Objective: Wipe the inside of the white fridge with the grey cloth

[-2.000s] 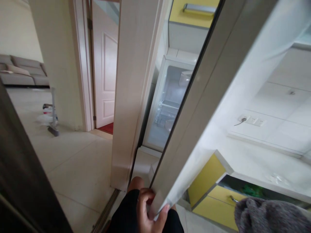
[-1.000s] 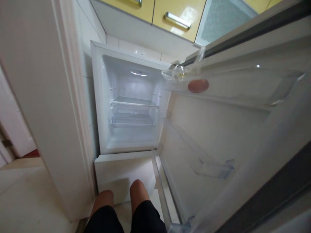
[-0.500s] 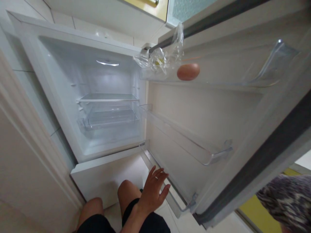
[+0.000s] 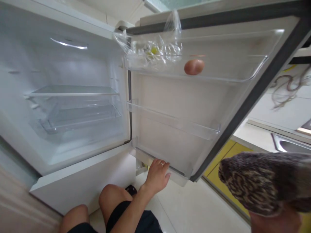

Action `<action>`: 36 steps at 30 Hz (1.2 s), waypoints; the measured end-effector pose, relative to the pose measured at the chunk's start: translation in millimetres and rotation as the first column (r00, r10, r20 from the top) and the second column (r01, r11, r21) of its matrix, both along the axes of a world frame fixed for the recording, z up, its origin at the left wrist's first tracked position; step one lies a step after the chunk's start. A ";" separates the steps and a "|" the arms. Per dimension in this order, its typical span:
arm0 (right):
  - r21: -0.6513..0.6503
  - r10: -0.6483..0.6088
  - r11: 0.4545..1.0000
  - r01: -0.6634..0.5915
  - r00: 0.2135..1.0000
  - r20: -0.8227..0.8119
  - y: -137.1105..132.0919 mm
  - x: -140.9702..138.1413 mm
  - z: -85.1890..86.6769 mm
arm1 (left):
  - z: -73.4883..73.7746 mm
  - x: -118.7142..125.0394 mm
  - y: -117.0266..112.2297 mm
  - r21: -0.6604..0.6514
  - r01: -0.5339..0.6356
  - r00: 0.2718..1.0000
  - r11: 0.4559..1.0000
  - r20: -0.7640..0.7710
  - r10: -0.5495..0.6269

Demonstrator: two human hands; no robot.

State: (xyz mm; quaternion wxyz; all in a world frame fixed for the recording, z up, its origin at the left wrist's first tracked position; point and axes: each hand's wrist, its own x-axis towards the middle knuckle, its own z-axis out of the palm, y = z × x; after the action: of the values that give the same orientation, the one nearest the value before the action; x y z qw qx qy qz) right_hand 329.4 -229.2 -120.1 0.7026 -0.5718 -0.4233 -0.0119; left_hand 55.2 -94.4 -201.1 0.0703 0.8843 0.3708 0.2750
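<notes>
The fridge door stands wide open. My left hand, wearing a ring, has its fingers hooked over the edge of the lowest clear door bin, its thumb out to the right. At the right, a dark patterned plush cloth is draped over my right hand. Only skin near the wrist shows below it; the fingers are hidden. In the top door bin lie a brown egg and a crumpled clear plastic bag with something yellow-green inside.
Inside the lit fridge are a glass shelf and a clear drawer. A white lower drawer front is beneath, near my knees. Beyond the door are yellow cabinets, a metal sink and loose cords.
The view has turned right, showing more of the door and kitchen. My left hand has closed over the lowest bin's edge. The patterned cloth has come further into view.
</notes>
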 end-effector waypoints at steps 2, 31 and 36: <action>0.091 -0.026 0.995 0.043 0.984 -0.175 6.7 -6.8 8.4 | 5.0 10.2 6.0 -0.018 0.005 0.999 1.000 -0.035 -0.006; -0.394 0.277 0.919 -0.011 0.731 0.624 259.4 -168.6 25.3 | -4.9 16.1 23.5 -0.111 0.189 0.970 0.976 0.178 -0.168; -0.569 0.422 0.821 0.053 0.615 0.666 285.5 -218.0 39.1 | -5.9 22.1 26.3 -0.069 0.190 0.971 0.979 0.164 -0.176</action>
State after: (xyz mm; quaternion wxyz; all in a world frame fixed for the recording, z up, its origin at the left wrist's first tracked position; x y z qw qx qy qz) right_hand 111.4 56.2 -81.1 0.2616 -0.6340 -0.7253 -0.0592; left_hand 77.3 -68.0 -207.0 0.1616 0.8866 0.2923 0.3200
